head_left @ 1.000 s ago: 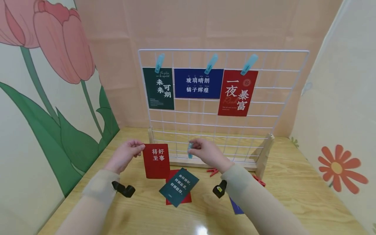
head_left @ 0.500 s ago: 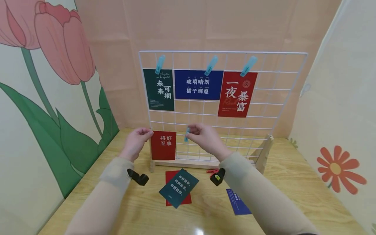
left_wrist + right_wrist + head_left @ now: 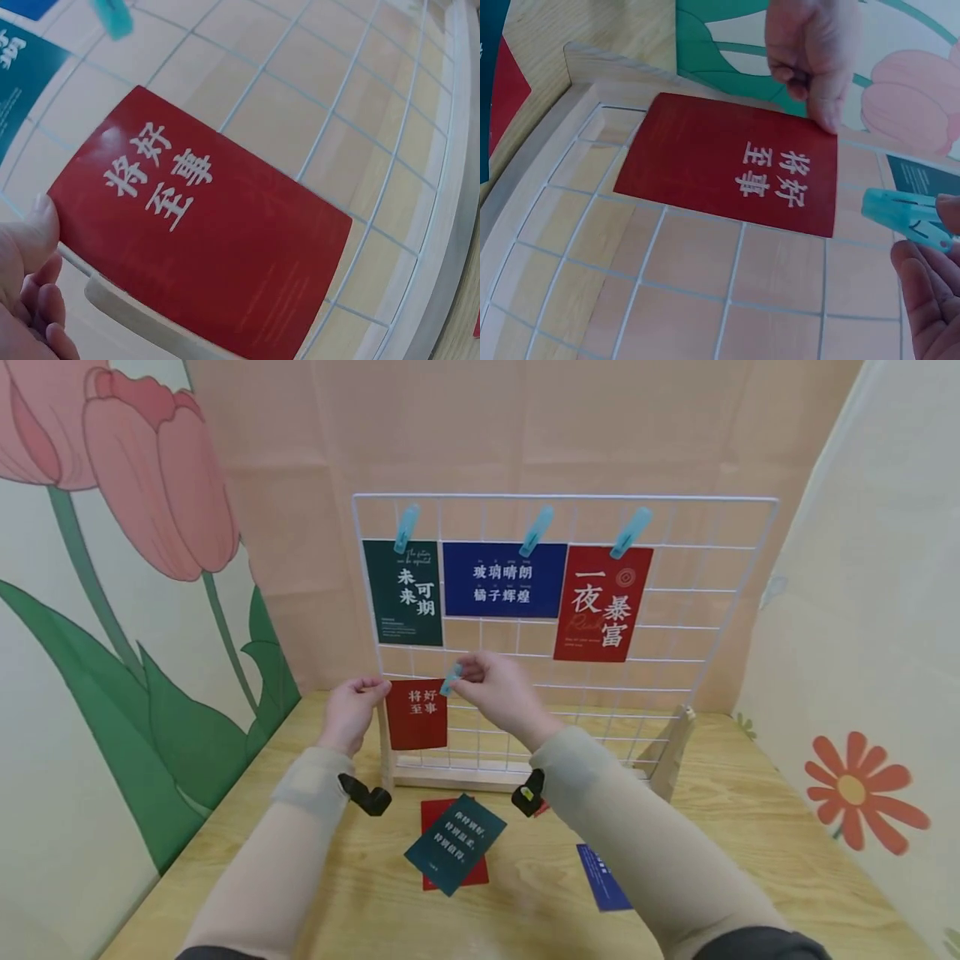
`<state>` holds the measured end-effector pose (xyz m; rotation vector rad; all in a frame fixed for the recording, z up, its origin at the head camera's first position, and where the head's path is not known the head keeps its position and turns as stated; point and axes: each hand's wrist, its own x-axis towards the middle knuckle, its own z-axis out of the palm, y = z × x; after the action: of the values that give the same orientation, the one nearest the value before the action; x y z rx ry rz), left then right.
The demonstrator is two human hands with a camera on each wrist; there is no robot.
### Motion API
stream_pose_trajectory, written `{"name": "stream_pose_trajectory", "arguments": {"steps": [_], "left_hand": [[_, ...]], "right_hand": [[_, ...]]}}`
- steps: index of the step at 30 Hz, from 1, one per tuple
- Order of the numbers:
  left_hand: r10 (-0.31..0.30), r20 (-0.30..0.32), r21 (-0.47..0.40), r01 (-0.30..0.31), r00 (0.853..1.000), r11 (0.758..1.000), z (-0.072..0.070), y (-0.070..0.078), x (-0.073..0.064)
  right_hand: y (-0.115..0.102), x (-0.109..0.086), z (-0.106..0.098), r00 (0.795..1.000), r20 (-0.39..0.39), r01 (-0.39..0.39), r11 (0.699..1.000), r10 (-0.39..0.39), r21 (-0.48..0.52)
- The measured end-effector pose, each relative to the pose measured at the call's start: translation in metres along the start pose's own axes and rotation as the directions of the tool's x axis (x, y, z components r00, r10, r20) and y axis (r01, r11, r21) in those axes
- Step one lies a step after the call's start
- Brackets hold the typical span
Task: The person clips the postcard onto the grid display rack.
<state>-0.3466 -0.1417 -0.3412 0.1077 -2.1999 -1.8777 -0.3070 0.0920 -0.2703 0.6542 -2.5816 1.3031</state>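
A red card with white characters is held against the lower left of the white wire grid. My left hand pinches its upper left corner between thumb and fingers. Just off the card's upper right corner, my right hand pinches a light blue clothespin by its handle end, the nose pointing toward the card. In the left wrist view the clothespin hangs apart from the red card. Above, a green card, a blue card and a red card hang from blue clothespins.
On the table a dark green card lies across a red one. A blue card lies partly under my right forearm. Wooden feet support the grid. A red clip shows behind the right wrist camera.
My left hand has lifted the red card up and back against the grid. My right hand has raised the clothespin, moved it left to the card's corner and tilted it.
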Motion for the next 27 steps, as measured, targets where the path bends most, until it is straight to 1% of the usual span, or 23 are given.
{"name": "stream_pose_trajectory", "arguments": {"steps": [4, 10, 15, 20, 24, 27], "left_hand": [[0.004, -0.054, 0.008, -0.004, 0.999, 1.0, 0.001, -0.001, 0.003], [-0.001, -0.06, 0.002, 0.001, 0.998, 1.0, 0.003, 0.002, 0.007], [-0.018, -0.067, -0.023, 0.016, 0.998, 1.0, 0.006, 0.001, 0.009], [-0.03, -0.106, -0.052, 0.024, 0.994, 0.998, 0.008, -0.002, 0.009], [-0.017, -0.146, -0.067, 0.007, 0.989, 0.998, 0.011, -0.004, 0.009], [-0.009, -0.162, -0.077, -0.003, 0.987, 0.997, 0.014, -0.005, 0.009]], "right_hand": [[0.0, 0.005, 0.008, 1.0, -0.03, 0.011, 1.0, -0.011, 0.01], [0.003, 0.012, 0.016, 0.998, -0.065, 0.022, 1.0, -0.023, -0.012], [-0.001, 0.016, 0.022, 0.996, -0.093, -0.005, 1.0, 0.002, -0.031], [-0.004, 0.019, 0.031, 0.995, -0.092, -0.022, 1.0, 0.023, 0.008], [-0.004, 0.021, 0.038, 0.992, -0.123, -0.024, 1.0, 0.026, 0.016], [-0.003, 0.025, 0.043, 0.989, -0.144, -0.031, 0.999, 0.034, 0.024]]}}
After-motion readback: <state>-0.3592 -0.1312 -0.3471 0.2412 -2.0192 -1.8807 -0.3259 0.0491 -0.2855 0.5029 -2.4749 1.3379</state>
